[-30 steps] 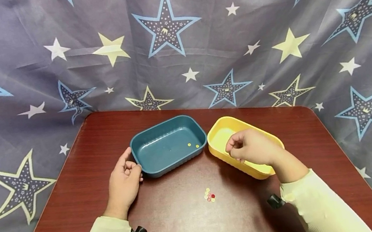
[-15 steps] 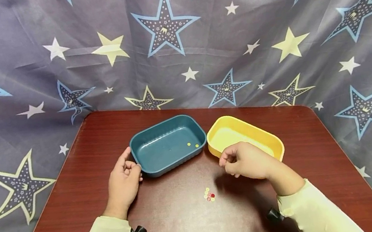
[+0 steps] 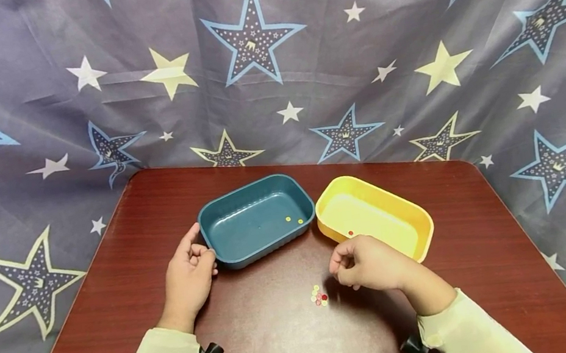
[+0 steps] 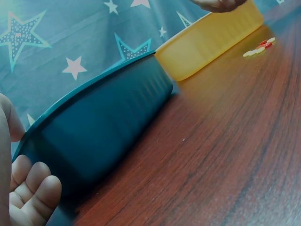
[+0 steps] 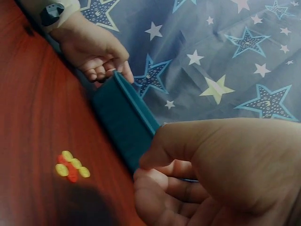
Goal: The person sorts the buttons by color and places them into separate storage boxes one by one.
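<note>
Two yellow discs [image 3: 288, 219] lie in the teal bin [image 3: 236, 228], one red disc [image 3: 350, 233] in the yellow bin [image 3: 372, 215], and a cluster of red and yellow discs [image 3: 319, 297] on the table [image 3: 276, 344] near the right hand [image 3: 367, 262]. That hand hangs by the yellow bin's near side, thumb and forefinger curled together, nothing visible between them; the left hand [image 3: 188, 278] touches the teal bin's end, though whether it grips I cannot tell

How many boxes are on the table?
2. The blue box sits beside the left hand; the yellow box is on the right, partly behind the right hand. No other box shows.
</note>
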A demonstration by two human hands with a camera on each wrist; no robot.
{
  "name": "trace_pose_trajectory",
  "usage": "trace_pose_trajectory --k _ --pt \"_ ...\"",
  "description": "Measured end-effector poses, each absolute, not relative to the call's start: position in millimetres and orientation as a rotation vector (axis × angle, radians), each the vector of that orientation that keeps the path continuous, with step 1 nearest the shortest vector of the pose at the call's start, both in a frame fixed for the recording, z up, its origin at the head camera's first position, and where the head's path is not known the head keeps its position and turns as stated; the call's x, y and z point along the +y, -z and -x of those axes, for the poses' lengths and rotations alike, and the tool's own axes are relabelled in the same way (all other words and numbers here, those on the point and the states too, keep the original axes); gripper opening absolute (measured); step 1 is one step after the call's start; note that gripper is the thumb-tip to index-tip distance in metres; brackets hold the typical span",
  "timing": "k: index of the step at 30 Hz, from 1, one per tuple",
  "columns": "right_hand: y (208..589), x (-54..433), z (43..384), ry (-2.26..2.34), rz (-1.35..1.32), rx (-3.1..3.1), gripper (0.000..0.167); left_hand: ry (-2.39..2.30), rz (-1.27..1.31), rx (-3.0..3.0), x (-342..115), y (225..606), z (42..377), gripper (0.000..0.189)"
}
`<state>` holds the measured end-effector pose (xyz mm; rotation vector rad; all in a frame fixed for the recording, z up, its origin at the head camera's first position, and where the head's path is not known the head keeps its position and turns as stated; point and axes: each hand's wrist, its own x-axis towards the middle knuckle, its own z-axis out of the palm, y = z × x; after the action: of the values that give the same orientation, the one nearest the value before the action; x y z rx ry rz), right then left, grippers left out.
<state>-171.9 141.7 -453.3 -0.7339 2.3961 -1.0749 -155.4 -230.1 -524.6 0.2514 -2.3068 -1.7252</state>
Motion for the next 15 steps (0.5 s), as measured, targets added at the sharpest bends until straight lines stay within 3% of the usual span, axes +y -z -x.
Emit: trace_pose_trajectory --k 15 --pt "488.8 135.5 156.8 1.052 0.724 2.372 0.005 1.705 -0.253 -2.303 -229.3 526.3 155.8 0.062"
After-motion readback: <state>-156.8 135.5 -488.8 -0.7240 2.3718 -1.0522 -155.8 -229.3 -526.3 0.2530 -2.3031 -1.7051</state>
